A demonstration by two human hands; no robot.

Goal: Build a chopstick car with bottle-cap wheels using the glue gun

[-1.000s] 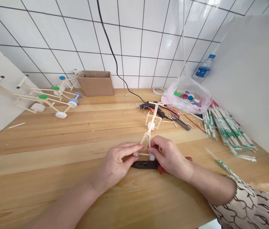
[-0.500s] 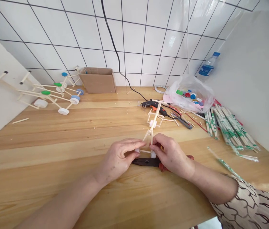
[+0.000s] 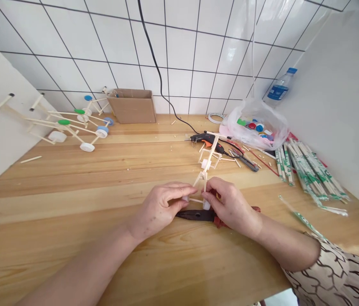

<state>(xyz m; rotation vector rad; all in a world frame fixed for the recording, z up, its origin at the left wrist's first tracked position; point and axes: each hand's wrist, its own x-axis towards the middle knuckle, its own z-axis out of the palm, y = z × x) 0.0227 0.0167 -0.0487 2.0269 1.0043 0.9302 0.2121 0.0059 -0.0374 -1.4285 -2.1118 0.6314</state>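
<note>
A small model built of thin wooden sticks and white bottle-cap wheels point(image 3: 207, 163) stands on the wooden table point(image 3: 71, 199), stretching away from me. My left hand point(image 3: 162, 206) pinches its near left wheel end. On the other side my right hand point(image 3: 232, 206) pinches the near right wheel end. Both sets of fingers are closed on the model. Dark pliers with red handles point(image 3: 198, 215) lie flat on the table just under my hands.
Finished stick models with coloured caps point(image 3: 77, 127) sit at the back left beside a cardboard box point(image 3: 133, 106). A black glue gun point(image 3: 204, 139), scissors point(image 3: 246, 160), a bag of caps point(image 3: 255, 127), wrapped chopsticks point(image 3: 306, 170) and a water bottle point(image 3: 279, 87) lie right.
My hands and the model have stayed almost in place; the view has shifted slightly, so everything sits a little further right in the picture.
</note>
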